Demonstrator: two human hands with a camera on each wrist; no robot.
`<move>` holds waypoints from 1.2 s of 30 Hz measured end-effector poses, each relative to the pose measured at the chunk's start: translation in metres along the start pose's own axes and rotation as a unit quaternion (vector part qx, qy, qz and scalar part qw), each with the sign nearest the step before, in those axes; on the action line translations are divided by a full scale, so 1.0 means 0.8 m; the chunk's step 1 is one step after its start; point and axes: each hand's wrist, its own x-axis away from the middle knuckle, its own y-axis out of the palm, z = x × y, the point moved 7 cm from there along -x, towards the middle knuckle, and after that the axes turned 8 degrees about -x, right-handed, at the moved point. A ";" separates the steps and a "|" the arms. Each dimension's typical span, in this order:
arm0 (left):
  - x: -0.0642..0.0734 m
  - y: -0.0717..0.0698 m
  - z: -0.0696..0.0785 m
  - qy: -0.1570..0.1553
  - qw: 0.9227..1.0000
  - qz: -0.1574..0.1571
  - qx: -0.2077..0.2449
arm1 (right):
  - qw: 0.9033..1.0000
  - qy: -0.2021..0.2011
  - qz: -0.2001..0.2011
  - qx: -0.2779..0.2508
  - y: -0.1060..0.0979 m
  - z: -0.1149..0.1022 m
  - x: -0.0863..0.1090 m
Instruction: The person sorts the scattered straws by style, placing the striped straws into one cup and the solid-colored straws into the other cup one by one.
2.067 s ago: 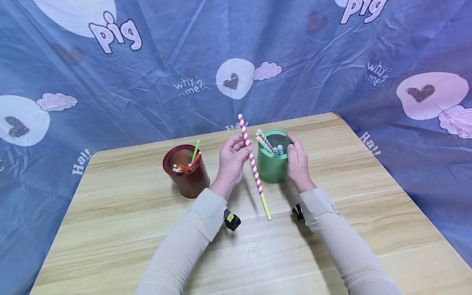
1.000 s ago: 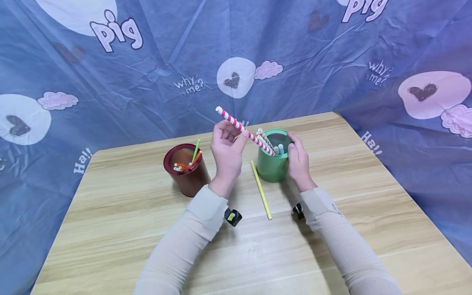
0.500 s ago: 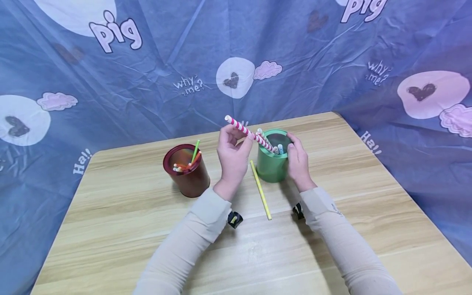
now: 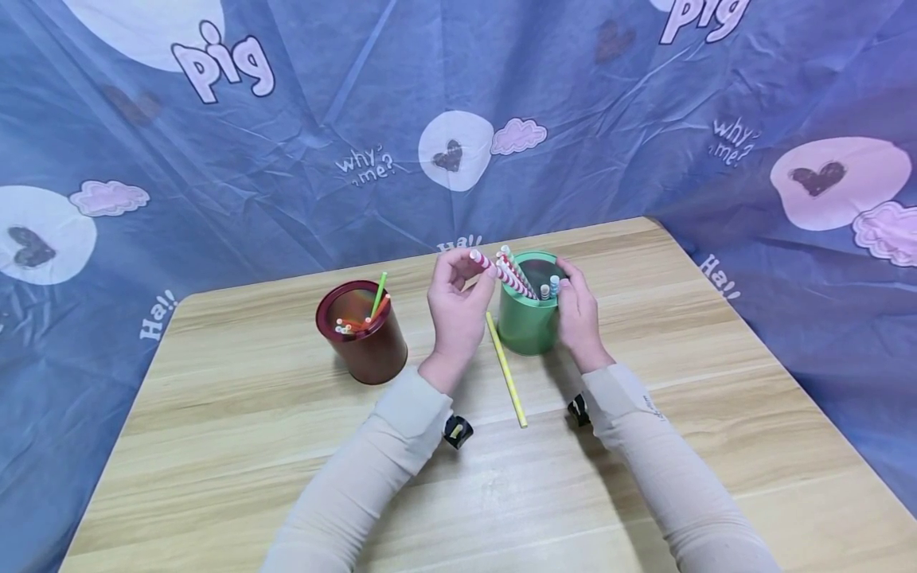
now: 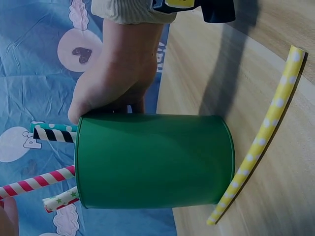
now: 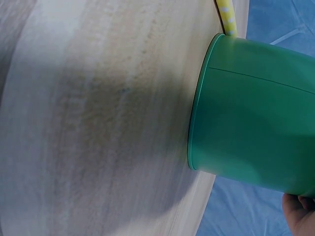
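My left hand [image 4: 458,314] pinches a pink-and-white striped paper straw [image 5: 37,182] near its top end. The straw slants down over the rim into a green can [image 4: 526,328], and its lower part is hidden inside. With the fingers at the can's right side and rim, my right hand [image 4: 582,322] holds the can upright on the table. Several other patterned straws stand in it, among them a black-and-white striped straw [image 5: 56,135] and a star-patterned straw [image 5: 60,200]. On the table beside the can's base lies a yellow dotted straw [image 4: 507,370].
To the left stands a dark red can [image 4: 376,350] holding several thin sticks, a green stick [image 4: 380,293] among them poking above the rim. The wooden table [image 4: 236,414] backs onto a printed blue cloth [image 4: 301,159].
The striped straw has tilted away from its earlier near-upright slant, moved right and slid down into the green can with my left hand. The right hand stays on the can.
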 end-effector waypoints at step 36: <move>0.018 0.027 -0.049 -0.110 0.986 -0.079 -0.097 | 1.000 -0.012 0.008 -0.002 0.000 -0.037 0.009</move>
